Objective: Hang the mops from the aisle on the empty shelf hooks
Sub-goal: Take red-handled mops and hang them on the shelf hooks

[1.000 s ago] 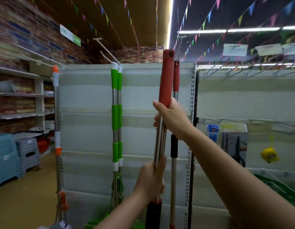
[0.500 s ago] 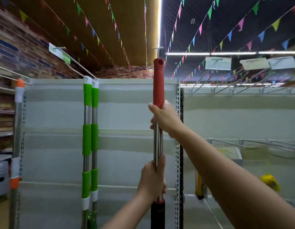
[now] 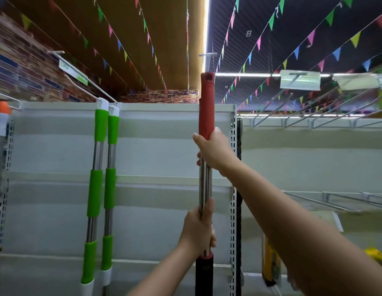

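I hold the red-handled mop (image 3: pixel 206 107) upright in front of me with both hands. My right hand (image 3: pixel 213 151) is curled round the pole at the bottom of the red grip, its fingers closed tight on it. My left hand (image 3: pixel 197 230) grips the bare steel pole lower down, just above a red collar and a black sleeve, thumb lying up along the metal. The top of the red grip, with its hanging hole, stands above my right hand and rises past the upper edge of the white shelf back panel (image 3: pixel 160 146) behind it. A hook (image 3: pixel 208 54) shows higher up, above the grip's tip and apart from it. To the left of my hands two green-handled mops (image 3: pixel 100 178) hang side by side from a long wire hook (image 3: pixel 83 76). Farther left, an orange-and-white mop handle (image 3: pixel 2 118) sits at the frame's edge. To the right of my right arm, bare wire hooks (image 3: pixel 303 120) stick out from the next shelf bay.
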Motion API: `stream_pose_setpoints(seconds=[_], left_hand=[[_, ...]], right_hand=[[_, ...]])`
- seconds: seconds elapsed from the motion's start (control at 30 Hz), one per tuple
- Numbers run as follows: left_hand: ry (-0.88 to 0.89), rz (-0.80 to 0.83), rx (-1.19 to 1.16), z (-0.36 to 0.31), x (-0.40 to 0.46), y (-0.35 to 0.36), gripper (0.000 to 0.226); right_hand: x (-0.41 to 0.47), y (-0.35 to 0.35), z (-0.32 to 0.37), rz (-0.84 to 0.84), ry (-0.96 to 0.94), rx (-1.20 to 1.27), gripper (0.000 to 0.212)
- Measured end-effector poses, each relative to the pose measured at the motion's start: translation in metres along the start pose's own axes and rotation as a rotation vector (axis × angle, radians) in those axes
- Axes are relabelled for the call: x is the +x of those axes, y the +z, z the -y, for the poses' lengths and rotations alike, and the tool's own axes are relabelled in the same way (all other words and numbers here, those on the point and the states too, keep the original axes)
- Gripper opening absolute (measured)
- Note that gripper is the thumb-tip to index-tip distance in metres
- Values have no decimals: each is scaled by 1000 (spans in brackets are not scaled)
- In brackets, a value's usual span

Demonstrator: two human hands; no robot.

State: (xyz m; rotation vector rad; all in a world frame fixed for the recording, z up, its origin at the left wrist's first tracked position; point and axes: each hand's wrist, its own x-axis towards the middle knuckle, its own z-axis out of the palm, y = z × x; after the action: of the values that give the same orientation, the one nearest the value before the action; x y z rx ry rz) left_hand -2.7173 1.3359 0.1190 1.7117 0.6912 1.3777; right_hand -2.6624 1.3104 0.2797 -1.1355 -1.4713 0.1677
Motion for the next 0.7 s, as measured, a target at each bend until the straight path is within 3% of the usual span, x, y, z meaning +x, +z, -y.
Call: stream_pose_setpoints(seconds=[0.23, 0.37, 0.43, 0.53, 0.57, 0.63, 0.7], left_hand=[[-24, 40, 1, 15, 19, -7, 62], [-52, 73, 21, 25, 29, -12, 77], [-46, 86, 4, 28, 31, -13, 84], [-29, 100, 27, 30, 31, -15, 76], [-22, 99, 38, 31, 32, -15, 74], [-4, 93, 47, 32, 34, -15, 73], [5, 83, 40, 35, 36, -14, 69]], right_hand=[[16, 10, -16, 11, 66, -19, 39], [20, 14, -29, 57, 62, 23, 39], [21, 5, -38, 124, 55, 158, 40], [24, -4, -70, -46, 140, 340, 39], [26, -1, -87, -101, 163, 216, 37], [22, 12, -115, 6, 254, -41, 48], [17, 23, -128, 132, 338, 15, 58]])
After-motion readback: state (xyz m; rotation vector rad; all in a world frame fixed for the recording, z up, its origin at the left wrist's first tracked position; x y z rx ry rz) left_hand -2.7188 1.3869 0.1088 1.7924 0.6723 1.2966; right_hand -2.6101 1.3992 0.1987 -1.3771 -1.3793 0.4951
